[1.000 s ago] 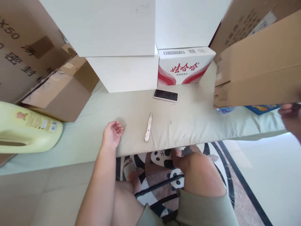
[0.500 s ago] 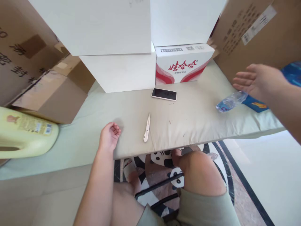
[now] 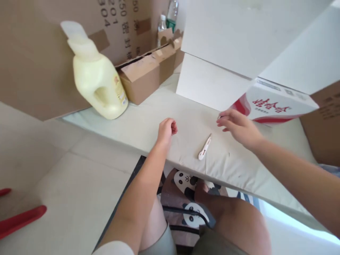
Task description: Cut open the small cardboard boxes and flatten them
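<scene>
My left hand (image 3: 166, 129) rests on the pale cushioned surface (image 3: 148, 124) near its front edge, fingers curled loosely with nothing in them. My right hand (image 3: 239, 128) hovers over the surface just right of a small white utility knife (image 3: 204, 147), fingers stretched out and empty. The phone seen earlier lies hidden under that hand. A red-and-white printed carton (image 3: 273, 106) stands just behind the right hand, beneath stacked white boxes (image 3: 239, 35).
A pale yellow detergent jug (image 3: 97, 79) stands upright at the back left beside small open cardboard boxes (image 3: 148, 71). Large brown cartons line the back and right. Below are a panda-print mat (image 3: 186, 198), my knees, and red objects (image 3: 18, 219) on the floor.
The view has swung left and tilted. My right hand came in from the far right to the middle, over the phone's spot. The left hand stayed in place.
</scene>
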The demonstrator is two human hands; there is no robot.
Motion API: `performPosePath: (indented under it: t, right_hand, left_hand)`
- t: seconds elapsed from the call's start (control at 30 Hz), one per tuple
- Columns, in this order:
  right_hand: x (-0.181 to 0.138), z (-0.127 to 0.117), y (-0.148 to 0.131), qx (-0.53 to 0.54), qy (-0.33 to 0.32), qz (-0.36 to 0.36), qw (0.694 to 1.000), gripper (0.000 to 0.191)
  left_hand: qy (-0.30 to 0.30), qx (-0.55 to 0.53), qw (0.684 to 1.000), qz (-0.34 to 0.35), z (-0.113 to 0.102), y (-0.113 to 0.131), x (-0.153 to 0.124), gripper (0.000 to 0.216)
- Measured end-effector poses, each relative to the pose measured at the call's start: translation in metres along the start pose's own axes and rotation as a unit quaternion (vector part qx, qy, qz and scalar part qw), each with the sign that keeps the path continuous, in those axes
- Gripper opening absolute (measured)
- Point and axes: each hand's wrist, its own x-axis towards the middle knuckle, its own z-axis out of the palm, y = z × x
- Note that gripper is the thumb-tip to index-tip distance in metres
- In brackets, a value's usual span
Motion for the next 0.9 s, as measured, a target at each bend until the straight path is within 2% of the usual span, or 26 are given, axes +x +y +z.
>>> performPosePath:
  t: [0.1,0.2,0.27,0.37,0.5,0.57,0.67,0.77,0.83,0.9]
  right_hand:
    - [0.026,0.068,-0.033,-0.112,-0.069,-0.144,0.981,0.025]
    - [0.050,0.128,-0.071,-0.201,-0.114,-0.269,0.935,0.034]
    - [0.064,0.164,-0.098,-0.265,-0.128,-0.296,0.908,0.050]
    - [0.083,0.212,-0.132,-0.340,-0.121,-0.295,0.884,0.067]
    - [0.111,0.256,-0.152,-0.370,-0.105,-0.300,0.873,0.073]
    - [0.121,0.266,-0.150,-0.381,-0.090,-0.298,0.871,0.072]
    - [0.123,0.264,-0.138,-0.366,-0.070,-0.307,0.876,0.069]
    - [0.110,0.247,-0.124,-0.347,-0.049,-0.286,0.892,0.071]
    - [0.100,0.229,-0.113,-0.348,-0.041,-0.224,0.909,0.074]
    - [0.093,0.206,-0.097,-0.310,-0.039,-0.187,0.931,0.067]
  left_hand:
    - [0.052,-0.055,0.996,0.045,-0.007,0.004,0.001,0.017]
    - [0.075,-0.097,0.991,0.049,-0.014,0.008,0.002,0.018]
    - [0.085,-0.110,0.989,0.052,-0.018,0.012,0.003,0.022]
    - [0.099,-0.106,0.988,0.058,-0.025,0.015,0.005,0.027]
    - [0.107,-0.101,0.986,0.077,-0.029,0.017,0.008,0.029]
    - [0.108,-0.102,0.986,0.080,-0.028,0.018,0.006,0.029]
    - [0.112,-0.101,0.985,0.084,-0.024,0.020,0.003,0.029]
    - [0.138,-0.109,0.978,0.109,-0.022,0.022,0.002,0.028]
    - [0.186,-0.110,0.965,0.145,-0.024,0.023,0.005,0.026]
    - [0.242,-0.091,0.947,0.191,-0.029,0.024,0.009,0.023]
